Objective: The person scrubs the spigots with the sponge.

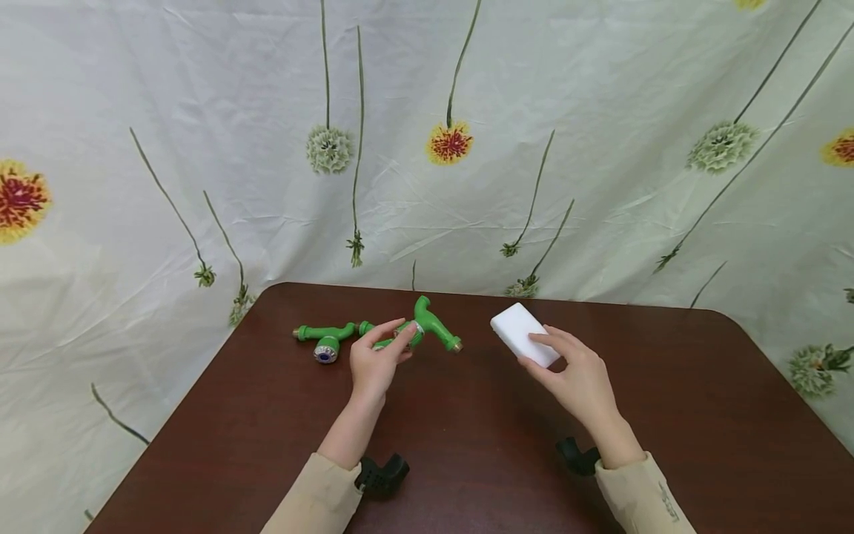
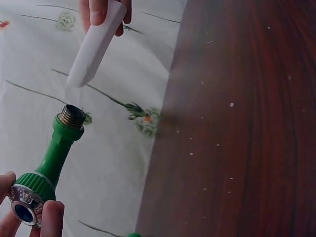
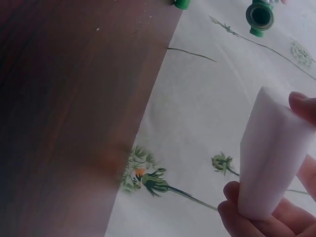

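My left hand (image 1: pixel 375 363) grips a green tap (image 1: pixel 434 324) by its knob end, raised over the table. In the left wrist view, fingers surround the tap's ribbed knob with its silvery ring and blue centre, and the brass threaded end (image 2: pixel 72 116) points up toward the sponge. A white block sponge (image 1: pixel 519 330) is pinched between thumb and fingers of my right hand (image 1: pixel 579 374), apart from the tap in the head view. The right wrist view shows the sponge (image 3: pixel 271 153) close up, with the tap's round opening (image 3: pixel 260 17) beyond it.
Another green tap (image 1: pixel 327 335) lies at the table's back left. More green tap parts (image 1: pixel 365 327) show behind my left hand, partly hidden. Small white crumbs (image 2: pixel 231 104) dot the dark brown table (image 1: pixel 467 445). A flowered white cloth (image 1: pixel 400 200) hangs behind the back edge.
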A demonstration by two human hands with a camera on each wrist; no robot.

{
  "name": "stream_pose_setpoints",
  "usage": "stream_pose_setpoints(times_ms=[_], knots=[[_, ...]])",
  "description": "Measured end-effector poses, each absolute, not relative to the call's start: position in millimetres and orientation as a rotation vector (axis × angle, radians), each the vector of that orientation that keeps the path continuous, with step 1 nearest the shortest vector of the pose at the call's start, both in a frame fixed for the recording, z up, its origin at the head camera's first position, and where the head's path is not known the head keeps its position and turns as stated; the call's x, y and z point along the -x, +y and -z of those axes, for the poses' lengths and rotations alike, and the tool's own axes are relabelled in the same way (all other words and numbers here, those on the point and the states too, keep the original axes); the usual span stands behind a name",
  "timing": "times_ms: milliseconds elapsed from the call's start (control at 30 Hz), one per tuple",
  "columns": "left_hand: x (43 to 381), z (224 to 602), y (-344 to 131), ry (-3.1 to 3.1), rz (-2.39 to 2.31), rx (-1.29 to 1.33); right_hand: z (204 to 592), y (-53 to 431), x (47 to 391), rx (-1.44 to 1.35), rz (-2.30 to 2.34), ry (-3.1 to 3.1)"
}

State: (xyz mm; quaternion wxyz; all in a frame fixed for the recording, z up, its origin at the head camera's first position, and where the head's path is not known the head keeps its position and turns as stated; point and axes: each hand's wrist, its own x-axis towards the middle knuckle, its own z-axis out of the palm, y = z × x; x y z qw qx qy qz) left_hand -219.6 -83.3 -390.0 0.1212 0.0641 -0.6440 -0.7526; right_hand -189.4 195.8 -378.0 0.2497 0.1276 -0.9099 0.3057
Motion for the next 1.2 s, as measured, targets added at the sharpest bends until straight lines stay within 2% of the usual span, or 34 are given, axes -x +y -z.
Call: stream_pose_setpoints(times_ms=[633, 1200], knots=[[226.9, 423.5, -81.5, -1.946, 2.188, -0.313, 398.1, 204.2, 199.9, -0.27, -1.089, -2.73], [226.2, 435.9, -77.4, -1.993, 2.14, -0.345, 425.5, 213.9, 211.1, -0.287, -1.238, -2.725]])
